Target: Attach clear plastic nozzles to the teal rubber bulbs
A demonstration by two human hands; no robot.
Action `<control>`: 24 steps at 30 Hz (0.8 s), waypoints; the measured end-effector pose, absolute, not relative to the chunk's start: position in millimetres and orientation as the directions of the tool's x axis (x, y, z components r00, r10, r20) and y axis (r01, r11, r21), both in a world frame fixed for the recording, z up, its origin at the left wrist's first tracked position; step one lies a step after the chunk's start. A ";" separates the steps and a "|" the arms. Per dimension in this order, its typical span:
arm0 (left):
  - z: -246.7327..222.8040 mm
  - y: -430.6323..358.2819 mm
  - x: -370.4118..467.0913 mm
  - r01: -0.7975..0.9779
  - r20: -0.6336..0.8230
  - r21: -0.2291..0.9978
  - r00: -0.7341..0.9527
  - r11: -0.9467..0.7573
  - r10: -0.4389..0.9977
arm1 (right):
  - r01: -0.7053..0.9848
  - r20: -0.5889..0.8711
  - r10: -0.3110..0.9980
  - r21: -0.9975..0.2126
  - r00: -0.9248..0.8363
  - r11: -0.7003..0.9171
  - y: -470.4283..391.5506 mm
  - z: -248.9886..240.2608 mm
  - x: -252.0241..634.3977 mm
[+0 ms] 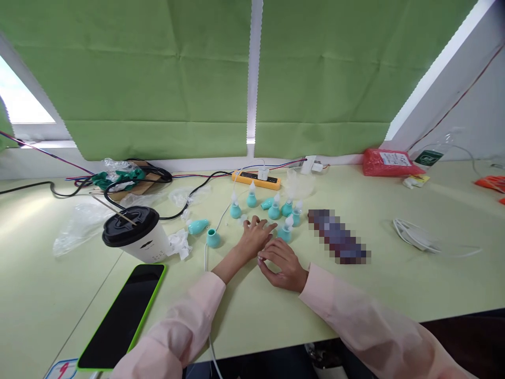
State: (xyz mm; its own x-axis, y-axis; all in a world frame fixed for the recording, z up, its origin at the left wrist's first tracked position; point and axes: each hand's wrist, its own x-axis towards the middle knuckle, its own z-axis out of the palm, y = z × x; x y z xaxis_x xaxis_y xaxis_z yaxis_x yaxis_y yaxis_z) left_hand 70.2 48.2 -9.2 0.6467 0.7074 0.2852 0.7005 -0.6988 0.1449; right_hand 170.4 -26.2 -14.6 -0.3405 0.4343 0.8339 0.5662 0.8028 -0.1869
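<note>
My left hand [256,236] reaches forward over the table, palm down, with its fingers spread. Just beyond its fingertips lies a small clear piece [243,219]. My right hand [282,265] is beside it, thumb and fingers curled into a pinch; whatever is between them is too small or hidden to name. Around the hands stand several teal bulbs with clear pointed tips, among them one bulb [284,233] close to my right hand and another [235,210] farther back. To the left are an open-mouthed teal bulb [213,238] without a tip and a teal piece [198,227] on its side.
A lidded paper cup [145,237] with a stirrer and a phone [124,316] are at left, near crumpled tissue [180,244]. Behind the bulbs lies a yellow power strip [256,180]. A pixelated object [337,237], a white cable [414,236] and a red package [389,163] are at right.
</note>
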 end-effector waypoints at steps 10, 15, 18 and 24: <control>1.5 48.4 64.6 0.721 0.281 0.244 0.588 -0.649 0.759 | 0.562 0.801 0.539 -0.330 -0.258 0.759 -26.0 -13.1 170.6; 17.6 23.4 38.6 0.485 0.310 0.727 0.399 -0.486 0.863 | 0.543 0.799 0.590 -0.447 -0.114 0.710 -27.3 -10.5 171.3; 21.1 9.5 20.9 0.120 0.106 0.980 0.373 -0.161 0.922 | 0.519 0.770 0.637 -0.532 -0.032 0.669 -27.3 -9.6 171.0; 14.6 -3.1 4.7 -0.308 -0.156 0.870 0.569 0.385 0.807 | 0.438 0.659 0.751 -0.663 -0.044 0.608 -23.6 -11.8 168.5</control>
State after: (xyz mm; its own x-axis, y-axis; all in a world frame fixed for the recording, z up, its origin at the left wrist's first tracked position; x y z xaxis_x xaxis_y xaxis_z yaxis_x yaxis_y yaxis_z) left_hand 4.7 -3.1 14.6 0.5690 0.8074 -0.1558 -0.3075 0.3847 0.8703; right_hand 168.5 -23.6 -11.8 -0.0437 0.7506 0.6594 0.4378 0.6076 -0.6626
